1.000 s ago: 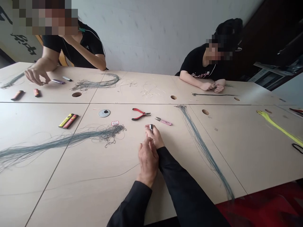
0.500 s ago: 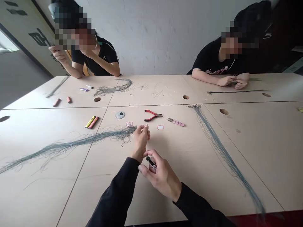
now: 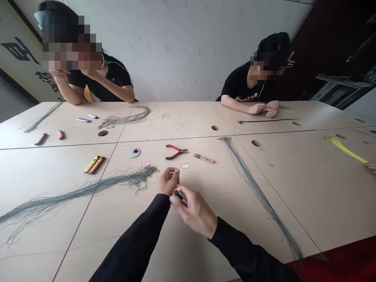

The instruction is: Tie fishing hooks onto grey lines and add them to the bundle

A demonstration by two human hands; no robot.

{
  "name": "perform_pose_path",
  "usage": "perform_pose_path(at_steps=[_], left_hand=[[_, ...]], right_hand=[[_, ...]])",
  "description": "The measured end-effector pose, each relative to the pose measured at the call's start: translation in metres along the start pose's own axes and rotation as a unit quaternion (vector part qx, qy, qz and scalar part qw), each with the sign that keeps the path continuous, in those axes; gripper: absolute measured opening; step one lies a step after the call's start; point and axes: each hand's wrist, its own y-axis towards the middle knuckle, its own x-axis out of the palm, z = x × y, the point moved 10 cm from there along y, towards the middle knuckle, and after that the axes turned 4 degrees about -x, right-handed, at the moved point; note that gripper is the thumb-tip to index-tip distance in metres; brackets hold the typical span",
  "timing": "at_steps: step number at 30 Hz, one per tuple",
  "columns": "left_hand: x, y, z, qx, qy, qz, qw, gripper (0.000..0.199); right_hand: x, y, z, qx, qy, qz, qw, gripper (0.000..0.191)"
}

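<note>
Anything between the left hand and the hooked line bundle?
Nothing visible. The left hand sits just right of the hooked line bundle, not touching it. The right hand, holding a black item, is beside it, not between.

The left hand (image 3: 168, 182) and right hand (image 3: 194, 211) sit close together, with a slim black implement (image 3: 180, 197) in the right hand's fingers almost touching the left hand. Just left of them, a grey-green tangle of line and hooks (image 3: 141, 176) stands in the way across the pale wooden surface (image 3: 211, 219). Open surface runs right as far as a long blue-grey bundle of line (image 3: 258, 196). Straight ahead, a narrow gap leads to a small white label (image 3: 185, 166), red-handled pliers (image 3: 176, 152) and pink-handled thread snips (image 3: 203, 158).
</note>
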Motion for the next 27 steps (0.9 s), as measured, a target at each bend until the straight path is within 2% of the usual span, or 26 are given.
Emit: perform_pose_path(at_steps=[5,7,13,16,18,23,27], left_hand=[[0.007,-0.024,0.049,0.116,0.033,-0.004,0.993,0.031],[0.012,-0.03,0.066,0.149,0.05,-0.011,0.988,0.032],[0.021,-0.022,0.098,0.205,0.095,-0.026,0.974,0.029],[0.022,-0.017,0.096,0.223,0.117,-0.017,0.968,0.027],[0.02,-0.017,0.087,0.238,0.14,-0.007,0.961,0.026],[0.01,-0.027,0.053,0.271,0.194,0.015,0.943,0.019],[0.009,-0.038,0.042,0.322,0.239,0.02,0.916,0.011]], right_hand=[[-0.052,0.022,0.014,0.031,0.033,0.092,0.995,0.025],[-0.067,0.033,0.015,0.033,0.034,0.109,0.993,0.025],[-0.087,0.064,0.001,0.003,0.016,0.113,0.994,0.029],[-0.085,0.072,0.003,0.0,0.022,0.099,0.995,0.032],[-0.079,0.071,0.011,0.0,0.03,0.088,0.996,0.031],[-0.056,0.048,0.05,0.048,0.068,0.05,0.995,0.033],[-0.045,0.031,0.072,0.089,0.094,0.025,0.991,0.026]])
